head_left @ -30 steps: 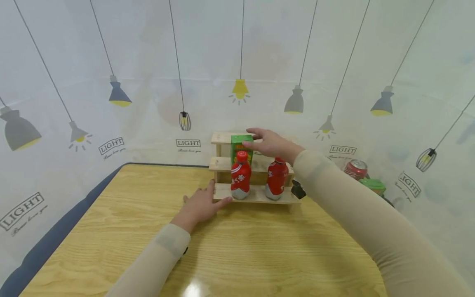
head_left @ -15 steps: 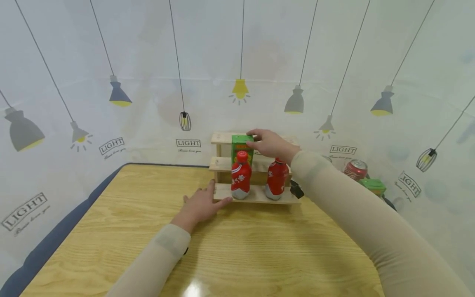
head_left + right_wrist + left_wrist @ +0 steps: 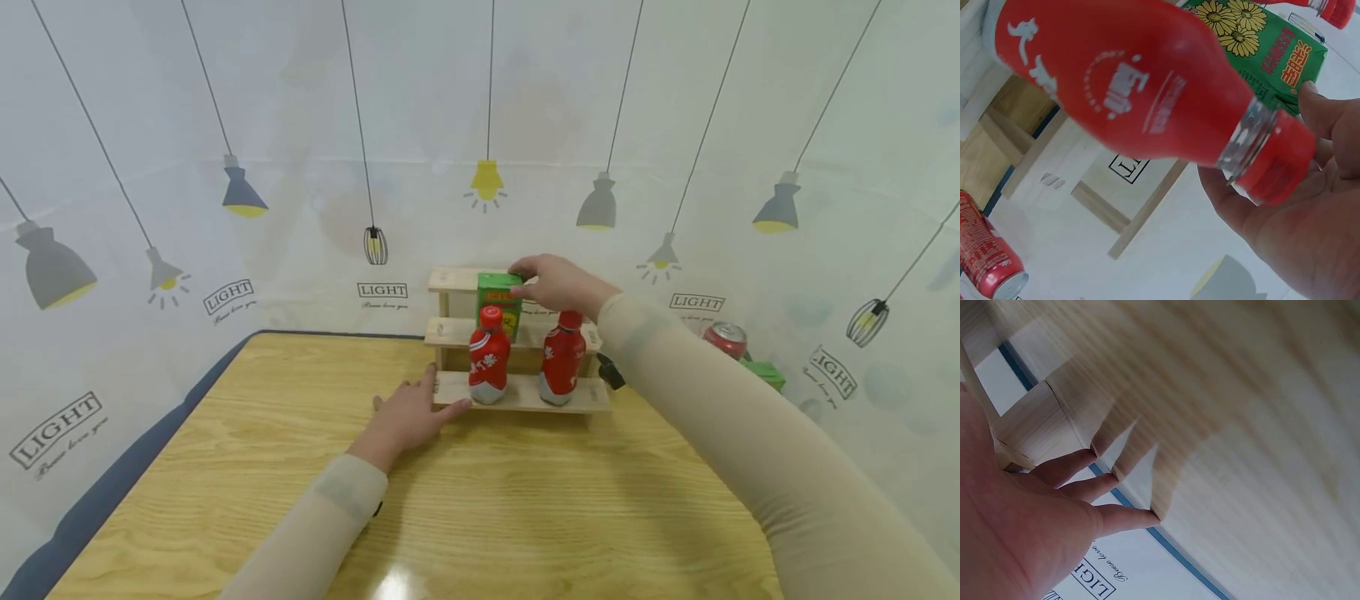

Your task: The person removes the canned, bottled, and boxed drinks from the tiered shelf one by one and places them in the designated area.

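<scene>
In the head view a three-tier wooden rack point(image 3: 525, 403) stands against the far wall. On its middle tier stands a green drink carton point(image 3: 498, 292) with yellow flowers. My right hand point(image 3: 564, 282) pinches the carton near its top, thumb on the near side; its other fingers are partly hidden. Two red bottles with red caps, the left bottle point(image 3: 487, 360) and the right bottle point(image 3: 561, 367), stand upright on the bottom tier. My left hand point(image 3: 408, 414) rests at the rack's left end, fingers spread on the table point(image 3: 1260, 456) and thumb by the bottom tier's front edge.
Right of the rack, partly behind my right sleeve, are a red soda can point(image 3: 726, 337) and another green carton point(image 3: 767, 372). The right bottle's cap is close below my right wrist. A printed wall hanging point(image 3: 300, 208) closes off the back.
My right hand has closed in on the green carton, and the carton has slid a little to the right along the middle tier. The left hand stays in place.
</scene>
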Motion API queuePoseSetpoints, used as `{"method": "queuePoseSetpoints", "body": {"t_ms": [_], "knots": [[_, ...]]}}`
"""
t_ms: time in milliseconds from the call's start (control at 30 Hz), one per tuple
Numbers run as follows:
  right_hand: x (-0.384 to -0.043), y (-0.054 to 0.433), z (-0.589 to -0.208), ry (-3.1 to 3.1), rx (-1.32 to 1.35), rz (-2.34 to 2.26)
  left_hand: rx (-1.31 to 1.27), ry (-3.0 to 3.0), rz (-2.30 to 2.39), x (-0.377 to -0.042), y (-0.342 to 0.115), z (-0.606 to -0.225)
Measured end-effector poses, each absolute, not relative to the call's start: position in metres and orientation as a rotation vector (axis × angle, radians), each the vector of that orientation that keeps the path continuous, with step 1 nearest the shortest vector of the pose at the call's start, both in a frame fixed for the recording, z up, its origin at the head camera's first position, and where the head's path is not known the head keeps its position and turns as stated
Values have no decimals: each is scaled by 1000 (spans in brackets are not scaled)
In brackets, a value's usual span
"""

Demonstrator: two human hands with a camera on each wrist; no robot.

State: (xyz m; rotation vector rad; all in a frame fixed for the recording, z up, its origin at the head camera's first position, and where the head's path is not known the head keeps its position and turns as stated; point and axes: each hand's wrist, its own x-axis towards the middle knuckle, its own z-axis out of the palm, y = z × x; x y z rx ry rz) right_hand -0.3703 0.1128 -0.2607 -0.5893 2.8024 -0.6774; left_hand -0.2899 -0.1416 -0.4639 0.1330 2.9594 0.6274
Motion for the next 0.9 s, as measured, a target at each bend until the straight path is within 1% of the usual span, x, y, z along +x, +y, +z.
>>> {"method": "queuePoseSetpoints", "body": {"t_ms": [267,567,900], "knots": [[-371,129,-261,2809,-554,-701,116,2956,644,-289,-142,-463],[-375,159,-267,2846,-562,-707,107,2959,638,-290,-142,-465],[-368,198,-273,2786,-515,-881,116,2965,642,-287,-140,-461]]}}
